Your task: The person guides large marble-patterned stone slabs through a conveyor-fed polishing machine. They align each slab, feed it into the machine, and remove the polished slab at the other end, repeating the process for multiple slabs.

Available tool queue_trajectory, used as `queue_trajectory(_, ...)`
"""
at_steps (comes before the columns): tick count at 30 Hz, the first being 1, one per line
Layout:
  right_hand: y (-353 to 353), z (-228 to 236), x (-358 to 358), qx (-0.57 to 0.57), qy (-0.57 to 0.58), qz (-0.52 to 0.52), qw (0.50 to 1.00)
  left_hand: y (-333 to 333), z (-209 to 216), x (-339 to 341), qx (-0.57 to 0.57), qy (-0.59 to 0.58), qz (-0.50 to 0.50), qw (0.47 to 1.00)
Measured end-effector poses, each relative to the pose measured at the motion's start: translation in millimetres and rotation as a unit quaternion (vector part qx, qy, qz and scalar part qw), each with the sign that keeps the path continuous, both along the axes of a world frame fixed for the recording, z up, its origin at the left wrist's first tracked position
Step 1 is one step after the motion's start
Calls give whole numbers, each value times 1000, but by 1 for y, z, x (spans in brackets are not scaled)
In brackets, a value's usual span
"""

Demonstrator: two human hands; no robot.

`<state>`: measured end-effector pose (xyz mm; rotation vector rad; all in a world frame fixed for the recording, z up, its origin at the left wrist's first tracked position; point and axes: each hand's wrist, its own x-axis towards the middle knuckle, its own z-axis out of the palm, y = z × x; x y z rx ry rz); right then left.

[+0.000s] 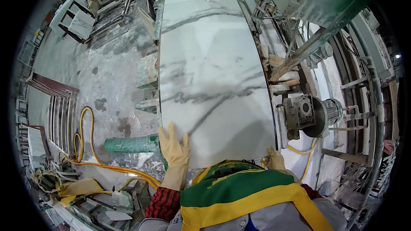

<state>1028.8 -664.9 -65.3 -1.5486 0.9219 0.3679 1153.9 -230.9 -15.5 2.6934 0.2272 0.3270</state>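
I see my gloved left hand (173, 149) flat, fingers released, on the white marble slab's (212, 64) near-left corner; my right hand (275, 159) grips its near-right corner beside the motor (312, 112).

No packages, labels, signs or screens show anywhere in this view, from twelve o'clock round to six.
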Motion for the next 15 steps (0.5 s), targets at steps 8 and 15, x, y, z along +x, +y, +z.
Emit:
queue_trajectory(8, 15, 24, 28, 146, -70, -78, 984, -4, 2, 14, 5, -18, 19, 1000)
queue_trajectory(15, -21, 28, -5, 83, -42, -46, 995, 23, -2, -37, 76, -58, -67, 993)
